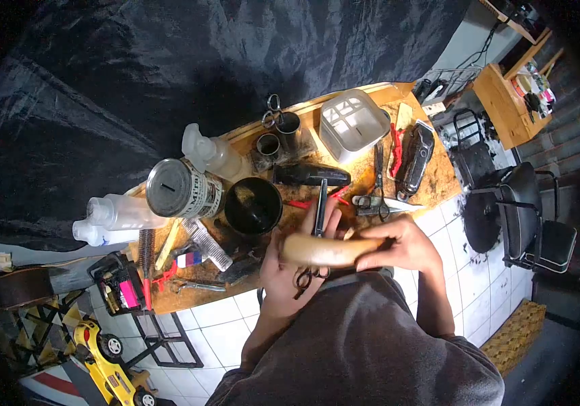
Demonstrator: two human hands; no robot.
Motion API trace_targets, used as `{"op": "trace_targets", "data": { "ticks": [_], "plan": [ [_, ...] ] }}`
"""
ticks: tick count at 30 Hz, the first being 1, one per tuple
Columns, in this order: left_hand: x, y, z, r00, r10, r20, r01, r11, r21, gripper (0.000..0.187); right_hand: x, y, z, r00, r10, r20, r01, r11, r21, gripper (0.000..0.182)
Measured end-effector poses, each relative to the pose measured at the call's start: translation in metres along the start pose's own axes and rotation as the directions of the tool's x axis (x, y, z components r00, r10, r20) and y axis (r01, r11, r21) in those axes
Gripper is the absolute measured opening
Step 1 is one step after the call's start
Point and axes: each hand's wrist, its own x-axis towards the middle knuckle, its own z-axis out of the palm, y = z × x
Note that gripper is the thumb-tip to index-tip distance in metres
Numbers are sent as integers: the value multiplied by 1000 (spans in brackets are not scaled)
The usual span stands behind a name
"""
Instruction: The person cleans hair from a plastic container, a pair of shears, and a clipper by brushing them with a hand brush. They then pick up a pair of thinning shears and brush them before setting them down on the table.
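A light wooden brush (327, 251), blurred, lies across the front of my body, its dark side facing away at the right end. My right hand (408, 247) grips its right end with fingers and thumb. My left hand (286, 277) is under its left end, palm up, with dark scissors (320, 210) in it; their blades point up past the brush and their finger rings show below it. A black bowl (254, 206) stands on the table just beyond my left hand. A black clipper (311, 174) lies beyond the scissors' tips.
On the wooden table (444, 177) stand a tin (170, 188), spray bottles (217, 157), a plastic basket (352, 125) and another clipper (416, 159). Combs (208, 245) lie at the left. A black chair (530, 216) stands right; a yellow toy car (107, 369) is lower left.
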Motion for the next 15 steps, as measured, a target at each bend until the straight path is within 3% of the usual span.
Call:
{"op": "trace_targets", "data": {
  "ticks": [1, 2, 4, 6, 8, 10, 11, 12, 14, 15],
  "plan": [
    [-4, -3, -3, 999, 48, 8, -46, 984, -174, 67, -2, 5, 3, 992, 0, -123, 3, 1000, 23, 39],
    [-4, -3, -9, 995, 83, 51, -77, 991, -109, 66, -1, 13, 7, 971, -25, -238, 17, 999, -37, 38],
    [-7, 0, -10, 1000, 18, 12, -18, 1000, -13, 64, 4, 13, 13, 906, 65, -419, -49, 998, 49, 37],
    [-6, 2, -4, 1000, -19, -5, 19, 1000, -19, 65, 9, 3, 10, 830, 128, -543, -131, 991, 34, 36],
    [-5, 2, -3, 998, -51, -26, 51, 998, -28, 65, 4, 7, 4, 888, 133, -441, -68, 985, 160, 34],
    [-2, 0, -6, 995, -44, -89, 39, 997, -63, 70, -4, 3, -4, 991, -34, -131, 62, 975, 215, 35],
    [4, 1, -6, 999, -16, 47, 23, 990, -142, 77, -6, -1, -6, 997, -35, 68, 19, 974, 225, 37],
    [2, 3, -1, 998, -47, -46, 41, 991, -126, 81, -6, -3, -2, 983, -118, 141, 92, 979, 179, 39],
    [1, 3, -1, 999, -37, -2, 36, 991, -132, 83, -5, -10, 1, 975, -66, 214, 81, 995, -60, 41],
    [1, 2, -1, 1000, -31, -1, 30, 980, -195, 84, -4, -5, 6, 985, -46, 167, 58, 996, -67, 44]
  ]
}}
